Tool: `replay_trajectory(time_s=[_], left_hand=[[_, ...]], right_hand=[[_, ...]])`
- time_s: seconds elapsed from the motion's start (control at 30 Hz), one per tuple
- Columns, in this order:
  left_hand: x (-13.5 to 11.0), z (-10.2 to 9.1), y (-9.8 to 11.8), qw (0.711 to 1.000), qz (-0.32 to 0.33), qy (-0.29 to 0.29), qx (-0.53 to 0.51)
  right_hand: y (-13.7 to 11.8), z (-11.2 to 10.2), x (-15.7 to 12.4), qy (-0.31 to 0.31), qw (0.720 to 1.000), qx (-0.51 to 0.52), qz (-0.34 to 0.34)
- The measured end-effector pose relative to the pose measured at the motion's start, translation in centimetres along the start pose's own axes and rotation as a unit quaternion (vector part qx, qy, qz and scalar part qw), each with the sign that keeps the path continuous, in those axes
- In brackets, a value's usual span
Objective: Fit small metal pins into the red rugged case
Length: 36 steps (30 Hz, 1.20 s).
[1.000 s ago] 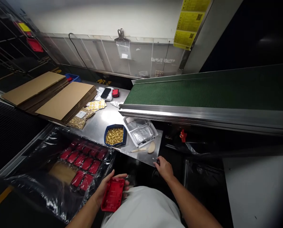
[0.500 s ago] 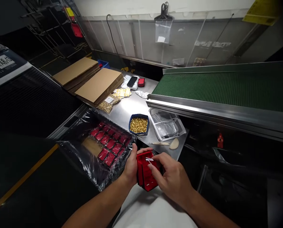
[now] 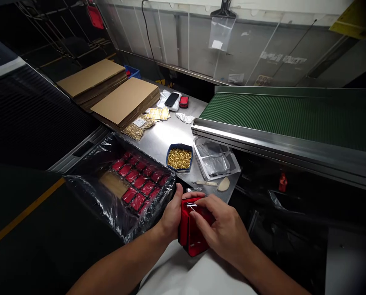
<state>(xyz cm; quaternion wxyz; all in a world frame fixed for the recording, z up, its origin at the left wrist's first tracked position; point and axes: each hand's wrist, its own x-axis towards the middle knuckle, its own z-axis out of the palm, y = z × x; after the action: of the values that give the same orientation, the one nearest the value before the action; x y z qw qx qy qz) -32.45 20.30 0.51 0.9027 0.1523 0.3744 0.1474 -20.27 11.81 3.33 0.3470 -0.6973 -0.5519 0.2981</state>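
Observation:
My left hand grips a red plastic case by its left side, just above my lap. My right hand lies over the case's right side and pinches a thin metal tool, tweezers by the look of it, against its top edge. To the left stands a box lined with black plastic film, holding several more red cases in rows. A blue dish of small gold parts sits on the steel table beyond my hands.
A clear tray with plastic bags, a small wooden-handled tool and a beige piece lie near the table edge. Flat cardboard stacks, a bag of gold parts, a phone sit farther back. A green conveyor runs on the right.
My right hand came from the table edge to the red case with the thin tool. My left hand lifted and turned the case upright. The view swung left and down.

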Motion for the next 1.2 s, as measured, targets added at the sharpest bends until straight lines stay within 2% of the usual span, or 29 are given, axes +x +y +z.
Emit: replay_trajectory(time_s=[0.1, 0.33, 0.43, 0.53, 0.6, 0.7, 0.87, 1.03, 1.2], left_hand=[[0.0, -0.1, 0.0, 1.000, -0.022, -0.019, 0.003], [-0.2, 0.2, -0.5, 0.999, -0.040, -0.011, 0.031], [-0.3, 0.5, -0.5, 0.999, -0.039, -0.008, 0.020], [-0.4, 0.8, -0.4, 1.000, -0.024, -0.004, 0.003], [-0.5, 1.0, -0.3, 1.000, -0.016, -0.005, -0.005], [-0.6, 1.2, -0.2, 1.000, -0.018, 0.002, -0.017], [-0.8, 1.4, -0.3, 0.999, 0.010, 0.011, -0.047], [-0.9, 1.3, -0.3, 0.994, 0.035, 0.015, -0.106], [-0.8, 1.4, 0.2, 0.990, 0.038, 0.026, -0.134]], right_hand=[[0.1, -0.3, -0.1, -0.008, 1.000, 0.005, -0.009], [-0.1, -1.4, -0.2, -0.032, 0.998, 0.053, -0.017], [-0.4, -1.5, -0.5, -0.011, 0.998, 0.062, -0.019], [-0.6, -1.4, -1.0, 0.035, 0.996, 0.082, 0.016], [-0.8, -1.3, -1.3, 0.044, 0.993, 0.097, 0.052], [-1.1, -1.3, -1.6, 0.026, 0.991, 0.098, 0.086], [-2.1, -1.7, -1.5, 0.031, 0.990, 0.086, 0.108], [-3.3, -1.9, -1.2, -0.002, 0.989, 0.073, 0.125], [-3.7, -2.2, -0.4, -0.024, 0.982, 0.107, 0.152]])
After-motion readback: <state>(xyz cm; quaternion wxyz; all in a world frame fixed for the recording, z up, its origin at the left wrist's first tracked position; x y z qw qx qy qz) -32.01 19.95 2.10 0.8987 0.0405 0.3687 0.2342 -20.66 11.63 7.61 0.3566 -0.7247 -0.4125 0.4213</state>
